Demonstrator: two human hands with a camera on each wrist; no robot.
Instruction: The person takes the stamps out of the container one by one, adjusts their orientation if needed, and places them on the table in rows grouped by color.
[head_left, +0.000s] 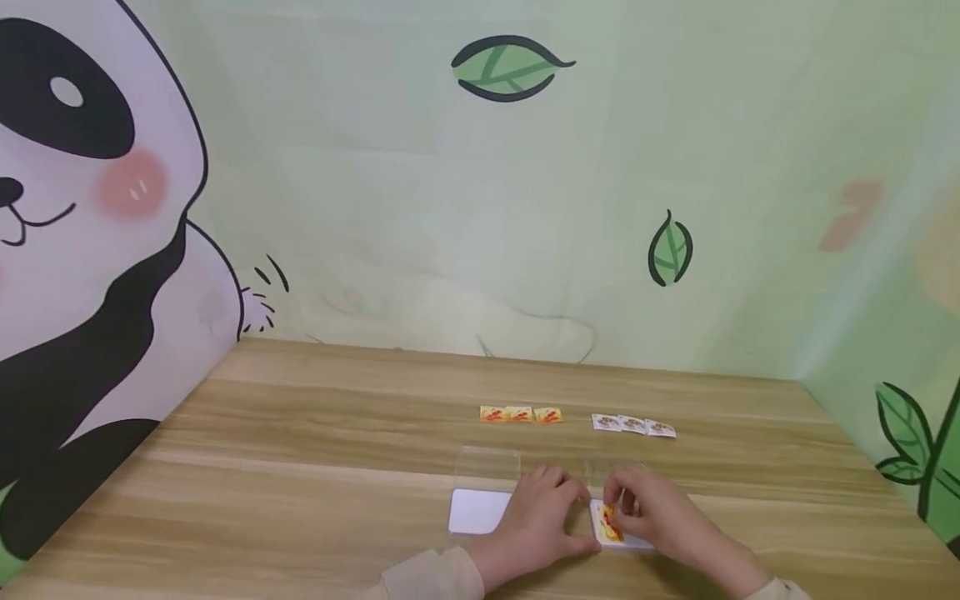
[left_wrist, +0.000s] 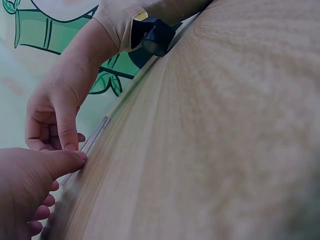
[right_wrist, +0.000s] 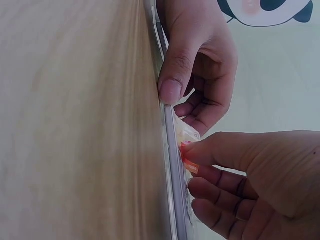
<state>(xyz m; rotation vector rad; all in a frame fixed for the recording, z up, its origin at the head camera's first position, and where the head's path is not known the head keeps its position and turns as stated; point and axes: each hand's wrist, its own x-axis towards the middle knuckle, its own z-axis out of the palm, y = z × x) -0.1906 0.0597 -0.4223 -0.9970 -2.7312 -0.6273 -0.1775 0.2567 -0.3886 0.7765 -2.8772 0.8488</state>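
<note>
Near the table's front, my right hand pinches a small yellow and red stamp between thumb and fingertips. It has a toothed edge in the right wrist view. Under it lies an open clear plastic case with a white inside, partly hidden by the right hand. My left hand holds this case at its left side, thumb at the near corner and index finger at the far one. The left thumb touches the case's edge in the right wrist view. The case's clear lid lies folded back behind.
Left of the hands lies a second open case, its clear lid folded away from me. Farther back are three yellow and orange stamps in a row, and three white stamps to their right. A printed panda backdrop borders the table.
</note>
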